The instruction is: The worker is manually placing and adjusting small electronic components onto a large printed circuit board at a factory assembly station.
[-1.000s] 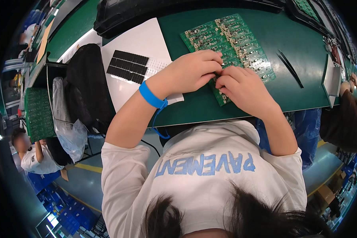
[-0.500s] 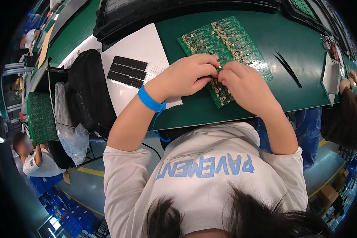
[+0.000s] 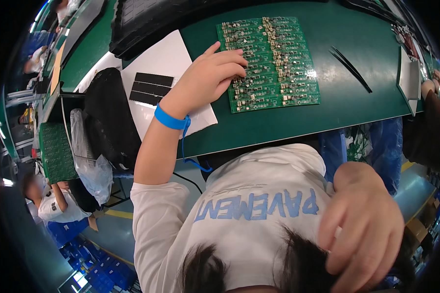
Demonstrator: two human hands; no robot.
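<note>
Head view, surroundings: Your green circuit panel (image 3: pixel 269 63) lies flat on the green workbench (image 3: pixel 347 112), populated with rows of small components. Black tweezers (image 3: pixel 349 68) lie well apart to its right. A grey tray (image 3: pixel 409 80) sits at the far right edge of the bench. A white sheet (image 3: pixel 168 63) lies just left of the panel and carries three black strips (image 3: pixel 150 88).

Head view, obstructions: Your own head and white shirt (image 3: pixel 249 215) fill the lower centre and hide the near edge of the bench.

Head view, containers: A black moulded tray (image 3: pixel 146 19) stands behind the white sheet; its contents cannot be made out. A black bag (image 3: pixel 110 117) hangs at the bench's left end, with a clear plastic bag (image 3: pixel 90 156) beside it.

Head view, left hand: Your left hand (image 3: pixel 208 80) rests on the panel's left edge, fingers curled down onto the components, pinching nothing visible. A blue wrist strap (image 3: pixel 171 119) circles the wrist.

Head view, right hand: Your right hand (image 3: pixel 366 229) is raised against your hair, fingers spread, holding nothing.

Head view, change: A second ago both hands worked together on the panel; now only the left hand remains there, and the right has left the bench.
</note>
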